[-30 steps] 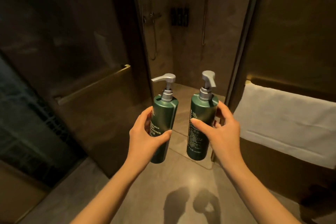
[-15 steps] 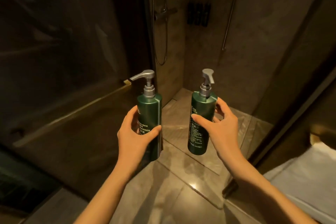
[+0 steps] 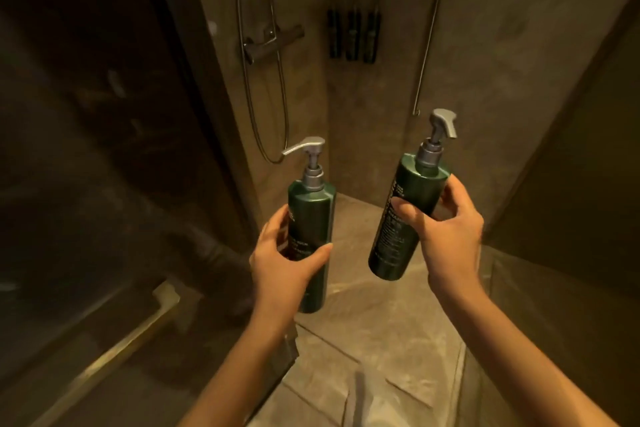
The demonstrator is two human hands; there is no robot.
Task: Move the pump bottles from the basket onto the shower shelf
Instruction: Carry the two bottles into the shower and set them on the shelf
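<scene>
Two dark green pump bottles with grey pump heads are held up in front of me inside the shower doorway. My left hand (image 3: 287, 263) grips the left bottle (image 3: 311, 215) upright around its middle. My right hand (image 3: 446, 236) grips the right bottle (image 3: 412, 198), which tilts with its pump toward the right. On the far shower wall hangs a dark holder (image 3: 353, 35) with three dark bottles in it. No basket is in view.
A shower mixer (image 3: 270, 42) with a looping hose is on the left wall. A vertical grab bar (image 3: 429, 35) runs down the back right wall. Dark glass door panel (image 3: 104, 149) stands at left, another panel (image 3: 571, 149) at right. Tiled shower floor (image 3: 363, 322) lies below.
I have stepped closer into the shower; the towel at right has left the view. My right hand has raised its bottle and tilted it to the right. The left bottle stays upright.
</scene>
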